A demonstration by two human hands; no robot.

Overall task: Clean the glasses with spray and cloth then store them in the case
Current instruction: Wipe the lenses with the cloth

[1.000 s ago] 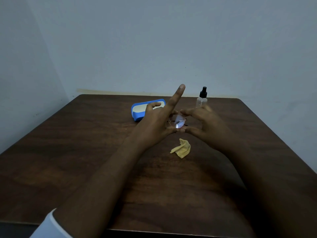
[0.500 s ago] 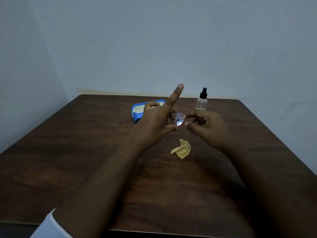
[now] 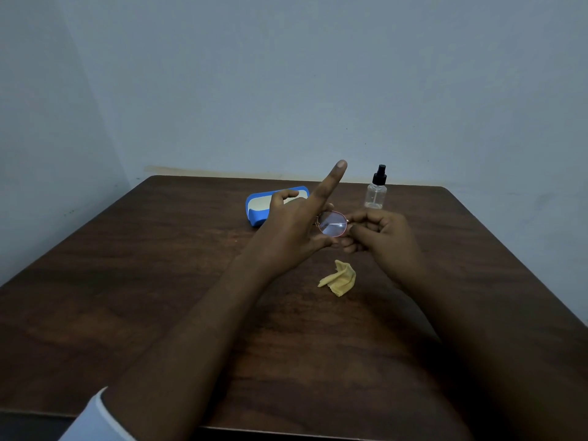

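You've got the glasses point(image 3: 332, 224) held up off the bench point(image 3: 159, 265), roughly mid-scene, one lens facing you. Your left hand point(image 3: 291, 230) pinches the frame at the lens rim w/ thumb and a lower finger, while the index finger point(image 3: 331, 183) sticks straight up and does nothing. Your right hand point(image 3: 386, 240) has its fingers curled in on the frame's other side. Can't tell if that's the hinge or the arm, it's too small to read.

Risks from here, as I judge them:

- Thin grip. The left hold is only a pinch on the rim, so if you let go w/ the right to reach for something, the frame could pivot and drop on the bench.
- Smears. The left thumb sits v. close to the lens. If it slides onto the glass you add prints.
- Bending. Both hands pull on a slim wire frame, and any twist btw them may stress the hinge.
- Spray bottle point(image 3: 376, 194) stands upright at 1 o'clock from the glasses, just beyond the right hand. A quick reach could knock it over.
- Cloth point(image 3: 342, 276) lies crumpled at 6 o'clock, under the hands. Neither hand touches it, so you'll need a free hand to take it.
- Case point(image 3: 256, 211) lies open at 9 o'clock, partly hidden behind the left hand. Watch the wrist doesn't shove it.
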